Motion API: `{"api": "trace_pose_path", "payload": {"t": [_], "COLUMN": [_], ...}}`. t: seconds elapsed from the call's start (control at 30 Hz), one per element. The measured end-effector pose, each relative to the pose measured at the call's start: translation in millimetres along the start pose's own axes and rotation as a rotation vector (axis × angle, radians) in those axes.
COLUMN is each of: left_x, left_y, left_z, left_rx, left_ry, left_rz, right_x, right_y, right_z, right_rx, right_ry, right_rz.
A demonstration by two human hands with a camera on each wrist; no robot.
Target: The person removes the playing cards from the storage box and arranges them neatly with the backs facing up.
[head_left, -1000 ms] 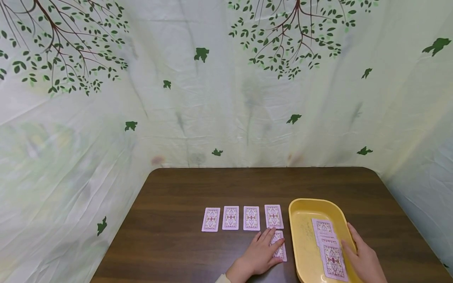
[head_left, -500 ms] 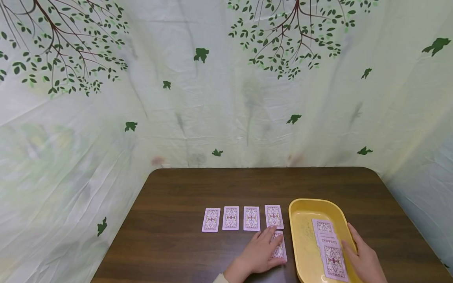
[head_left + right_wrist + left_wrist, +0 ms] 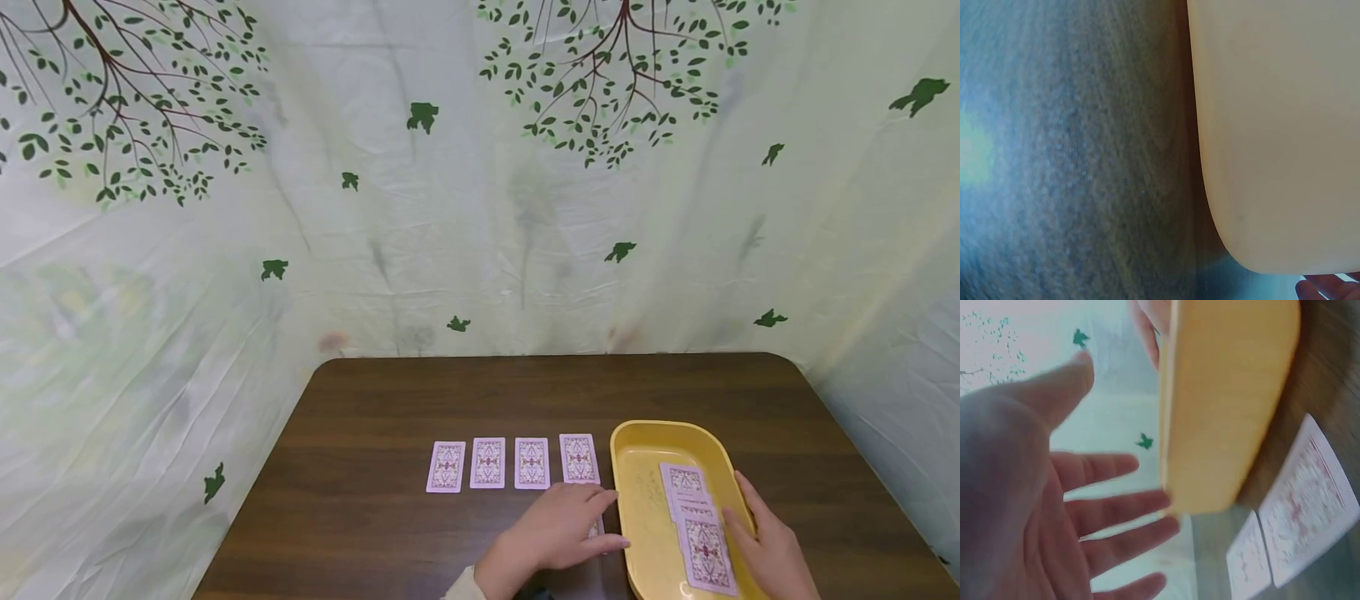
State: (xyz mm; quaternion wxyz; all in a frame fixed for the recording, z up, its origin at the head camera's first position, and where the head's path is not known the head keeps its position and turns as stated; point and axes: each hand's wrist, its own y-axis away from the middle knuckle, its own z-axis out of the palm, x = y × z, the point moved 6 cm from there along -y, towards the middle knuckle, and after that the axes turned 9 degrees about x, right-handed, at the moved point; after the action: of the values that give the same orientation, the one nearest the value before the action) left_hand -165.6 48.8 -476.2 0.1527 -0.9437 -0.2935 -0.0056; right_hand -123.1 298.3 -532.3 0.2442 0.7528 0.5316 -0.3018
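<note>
The right hand point(image 3: 776, 542) grips the tray's point(image 3: 641, 525) three o'clock rim; the left hand point(image 3: 551, 525), fingers wide, holding nothing, is near its nine o'clock rim over a card point(image 3: 1310, 500). Four cards point(image 3: 487, 462) lie at the left hand's ten to one o'clock, more cards point(image 3: 707, 554) inside the tray

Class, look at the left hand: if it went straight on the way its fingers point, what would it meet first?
Probably the yellow tray, on its side nearest the left hand; depth is unclear, so the two may be touching.
</note>
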Motion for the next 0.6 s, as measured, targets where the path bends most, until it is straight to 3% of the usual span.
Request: {"api": "trace_pose_path", "payload": {"t": [0.27, 0.6], "left_x": [26.1, 71.7], "left_y": [-22.7, -55.6], "left_z": [-13.3, 15.0], "left_rx": [0.051, -0.044], "left_ry": [0.029, -0.016], "left_rz": [0.028, 0.074], "right_x": [-1, -6], "right_y": [0.8, 2.8], "right_z": [-2, -5], "right_rx": [0.046, 0.14], "right_ry": [0.002, 0.025], "right_rz": [-0.05, -0.163]}}
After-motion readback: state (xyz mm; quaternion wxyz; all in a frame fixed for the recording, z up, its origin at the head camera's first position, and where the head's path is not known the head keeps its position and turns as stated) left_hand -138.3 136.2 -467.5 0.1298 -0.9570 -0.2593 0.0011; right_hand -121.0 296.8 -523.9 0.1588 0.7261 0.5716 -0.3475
